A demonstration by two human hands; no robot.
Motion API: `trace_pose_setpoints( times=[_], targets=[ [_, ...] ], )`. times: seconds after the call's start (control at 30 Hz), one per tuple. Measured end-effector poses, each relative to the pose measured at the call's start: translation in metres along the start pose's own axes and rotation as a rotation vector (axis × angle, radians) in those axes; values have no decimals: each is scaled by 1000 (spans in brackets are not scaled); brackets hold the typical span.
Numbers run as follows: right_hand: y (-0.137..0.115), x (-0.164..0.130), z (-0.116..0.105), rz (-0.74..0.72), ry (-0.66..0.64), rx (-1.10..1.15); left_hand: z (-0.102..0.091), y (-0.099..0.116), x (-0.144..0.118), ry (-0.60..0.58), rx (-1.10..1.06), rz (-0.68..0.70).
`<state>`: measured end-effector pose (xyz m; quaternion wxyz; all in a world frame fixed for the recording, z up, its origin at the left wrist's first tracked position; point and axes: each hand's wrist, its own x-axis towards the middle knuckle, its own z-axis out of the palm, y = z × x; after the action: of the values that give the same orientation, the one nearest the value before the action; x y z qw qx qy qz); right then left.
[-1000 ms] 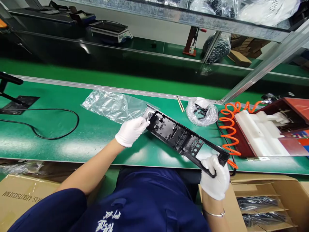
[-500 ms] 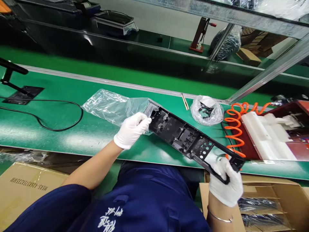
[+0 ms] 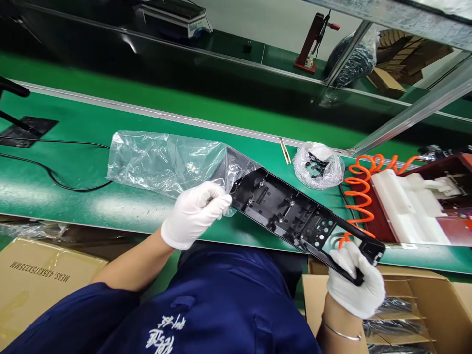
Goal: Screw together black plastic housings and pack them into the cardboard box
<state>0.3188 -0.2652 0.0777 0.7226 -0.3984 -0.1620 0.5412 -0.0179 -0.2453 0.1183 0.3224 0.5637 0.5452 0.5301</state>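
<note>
Left hand [image 3: 195,212] pinches clear bag [image 3: 165,160] | right hand [image 3: 356,278] grips black panel [image 3: 295,216] | orange hose [image 3: 359,189] beside

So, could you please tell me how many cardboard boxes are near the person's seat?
2: one cardboard box at lower left below the bench edge, and an open cardboard box at lower right under the right hand. Others may be hidden.

Since 1 s ago, the clear crinkled plastic bag [image 3: 165,162] has slid further over the long black plastic frame's [image 3: 295,216] 10 o'clock end, pulled by the white-gloved left hand [image 3: 195,212].
</note>
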Motion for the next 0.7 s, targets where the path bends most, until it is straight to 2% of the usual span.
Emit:
trace_pose_setpoints(
  times=[0.27, 0.7],
  targets=[
    [-1, -1, 4, 4, 34, 9, -4, -4, -2, -3, 9, 93],
    [-3, -8, 5, 2, -32, 31, -6, -8, -3, -5, -29, 234]
  ],
)
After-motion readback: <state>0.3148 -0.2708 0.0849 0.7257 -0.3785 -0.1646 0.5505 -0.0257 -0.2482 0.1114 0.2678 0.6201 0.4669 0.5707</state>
